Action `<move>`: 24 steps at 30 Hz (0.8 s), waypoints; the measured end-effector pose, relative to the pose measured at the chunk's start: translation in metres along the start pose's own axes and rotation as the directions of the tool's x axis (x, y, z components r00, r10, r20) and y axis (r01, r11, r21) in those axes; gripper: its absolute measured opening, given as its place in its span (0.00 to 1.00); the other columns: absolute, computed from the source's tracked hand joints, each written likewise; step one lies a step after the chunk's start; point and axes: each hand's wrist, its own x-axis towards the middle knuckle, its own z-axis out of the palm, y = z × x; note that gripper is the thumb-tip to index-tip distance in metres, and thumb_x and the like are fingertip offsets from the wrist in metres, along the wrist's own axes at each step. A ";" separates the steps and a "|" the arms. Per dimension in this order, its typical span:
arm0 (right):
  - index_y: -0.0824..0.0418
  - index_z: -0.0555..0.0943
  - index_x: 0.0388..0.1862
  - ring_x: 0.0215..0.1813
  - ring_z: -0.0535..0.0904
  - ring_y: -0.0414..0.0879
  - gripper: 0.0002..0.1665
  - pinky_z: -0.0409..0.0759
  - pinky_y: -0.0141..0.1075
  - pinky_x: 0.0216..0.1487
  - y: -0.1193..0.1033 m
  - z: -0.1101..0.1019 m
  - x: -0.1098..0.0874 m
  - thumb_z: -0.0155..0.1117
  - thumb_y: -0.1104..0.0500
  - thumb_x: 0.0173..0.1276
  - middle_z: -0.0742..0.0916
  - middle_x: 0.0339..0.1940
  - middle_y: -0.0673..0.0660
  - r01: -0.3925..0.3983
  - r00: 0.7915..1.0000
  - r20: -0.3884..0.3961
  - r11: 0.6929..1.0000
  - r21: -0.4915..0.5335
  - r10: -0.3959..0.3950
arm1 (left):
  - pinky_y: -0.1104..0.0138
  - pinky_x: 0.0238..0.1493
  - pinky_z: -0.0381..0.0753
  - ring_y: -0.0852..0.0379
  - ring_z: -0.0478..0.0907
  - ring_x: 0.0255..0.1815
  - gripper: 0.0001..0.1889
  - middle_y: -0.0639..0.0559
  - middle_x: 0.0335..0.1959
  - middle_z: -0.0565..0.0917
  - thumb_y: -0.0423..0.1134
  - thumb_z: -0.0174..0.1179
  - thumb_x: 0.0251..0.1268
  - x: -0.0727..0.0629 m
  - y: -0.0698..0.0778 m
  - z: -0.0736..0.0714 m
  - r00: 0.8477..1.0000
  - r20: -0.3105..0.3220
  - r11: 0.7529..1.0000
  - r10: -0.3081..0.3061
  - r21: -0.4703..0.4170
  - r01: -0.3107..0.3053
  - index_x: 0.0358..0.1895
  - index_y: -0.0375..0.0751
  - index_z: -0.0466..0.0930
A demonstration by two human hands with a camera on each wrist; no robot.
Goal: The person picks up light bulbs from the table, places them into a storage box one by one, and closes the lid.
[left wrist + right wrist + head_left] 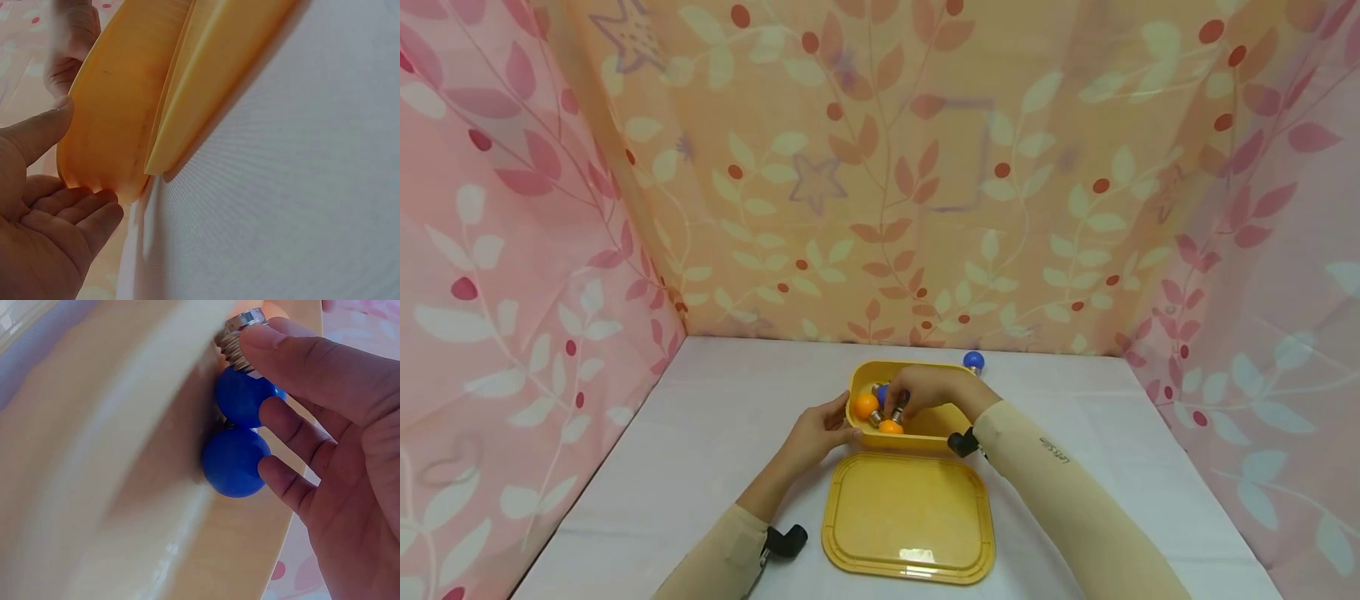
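My left hand [820, 427] holds the left end of a yellow plastic box [106, 119], thumb at its rim and curled fingers against the outer wall. Inside the box, my right hand [917, 392] pinches the metal screw base [236, 347] of a light bulb between thumb and fingers. That base leads to an orange bulb [891, 427] by the front wall. Another orange bulb [866, 406] lies left of it. Two blue bulbs [236, 462] sit under my right fingertips, which hide part of one.
The yellow lid [910, 517] lies flat on the white-covered table [685, 467], in front of the box. One blue bulb [973, 360] stands outside, behind the box's right back corner. Flowered cloth walls [880, 167] enclose the table at the back and sides.
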 end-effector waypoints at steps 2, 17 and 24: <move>0.51 0.90 0.45 0.44 0.80 0.42 0.12 0.83 0.32 0.52 0.000 0.000 0.000 0.76 0.63 0.64 0.88 0.42 0.45 0.000 1.000 0.002 1.000 0.002 0.000 | 0.59 0.69 0.75 0.49 0.73 0.73 0.43 0.48 0.76 0.71 0.43 0.73 0.64 0.000 0.000 0.000 1.000 -0.001 1.000 -0.002 0.000 0.002 0.79 0.43 0.62; 0.56 0.89 0.51 0.56 0.81 0.54 0.15 0.80 0.47 0.64 0.004 -0.014 -0.021 0.77 0.60 0.64 0.88 0.49 0.47 0.000 0.990 -0.139 1.000 -0.001 0.000 | 0.54 0.69 0.76 0.47 0.74 0.72 0.41 0.46 0.74 0.73 0.40 0.73 0.63 0.000 0.001 0.001 1.000 -0.015 1.000 0.000 -0.022 0.000 0.79 0.44 0.64; 0.61 0.87 0.54 0.59 0.78 0.62 0.18 0.77 0.58 0.67 0.007 -0.021 -0.039 0.74 0.60 0.67 0.89 0.54 0.58 0.007 0.974 -0.228 0.999 0.032 0.000 | 0.59 0.69 0.76 0.49 0.73 0.73 0.43 0.49 0.75 0.72 0.43 0.74 0.63 0.001 -0.001 0.001 1.000 -0.006 1.000 -0.013 0.010 0.013 0.79 0.46 0.62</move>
